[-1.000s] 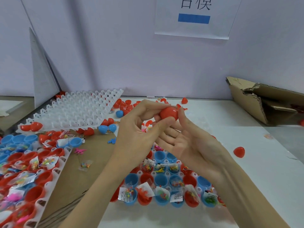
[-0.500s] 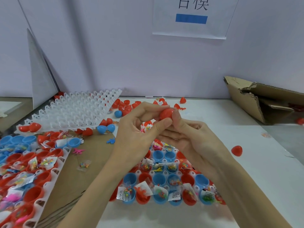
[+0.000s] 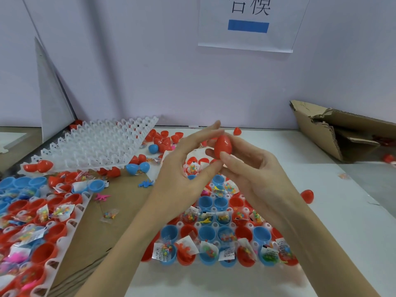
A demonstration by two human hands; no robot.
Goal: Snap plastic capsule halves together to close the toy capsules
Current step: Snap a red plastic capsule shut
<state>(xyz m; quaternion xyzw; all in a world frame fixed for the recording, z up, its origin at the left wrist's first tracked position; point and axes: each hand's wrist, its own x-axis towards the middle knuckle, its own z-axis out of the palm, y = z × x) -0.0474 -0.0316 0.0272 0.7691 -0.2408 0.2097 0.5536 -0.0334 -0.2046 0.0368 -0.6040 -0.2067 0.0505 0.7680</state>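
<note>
the right hand pinches a red capsule between thumb and curled fingers, holding it upright above the work. the capsule reads as a closed, smooth, glossy egg shape; no gap shows at its seam, so this one looks joined. the left hand sits just beside it, fingers stretched and relaxed, fingertips near the capsule's top and thumb meeting the right thumb below it; it holds nothing.

directly under both hands lies a white moulded tray of round pockets, filled with open red and blue capsule halves, thin-walled cups of shiny hard plastic. many hold crinkly clear packets of tiny coloured toys. none of these wear a top, so by my judgement most of the task remains.

beyond the left hand, a loose heap of red tops lies on the table, next to an empty white tray resting at a tilt. further left, another tray of filled halves waits on flat cardboard. out past the right hand a lone red piece sits on the white table, well apart, and a torn cardboard box lies further back.
</note>
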